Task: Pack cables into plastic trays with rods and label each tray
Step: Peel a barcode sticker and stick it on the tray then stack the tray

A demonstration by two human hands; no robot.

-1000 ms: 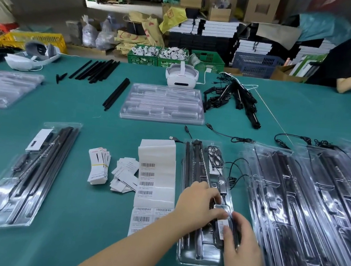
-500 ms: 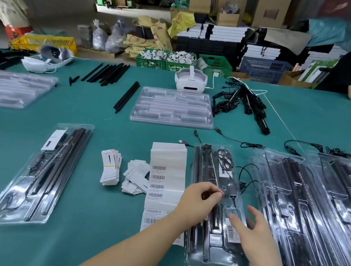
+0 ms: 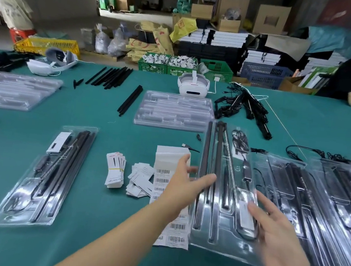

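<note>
A green-covered counter (image 3: 96, 244) carries a filled tray (image 3: 43, 174) at near left, label cards (image 3: 115, 173) and a barcode sheet (image 3: 165, 175) in the middle, empty trays (image 3: 173, 110) farther back, loose black rods (image 3: 111, 77) and a white headset (image 3: 193, 85).

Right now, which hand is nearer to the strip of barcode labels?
The left. The left hand is over the barcode label strip, partly covering it. The right hand is farther right, across the packed tray.

This is a packing workshop in a big storeroom. A long green table (image 3: 94, 222) holds clear plastic trays (image 3: 173, 110). At 12 o'clock are cardboard boxes (image 3: 270, 19), crates (image 3: 215, 69) and full sacks (image 3: 149, 46).
</note>
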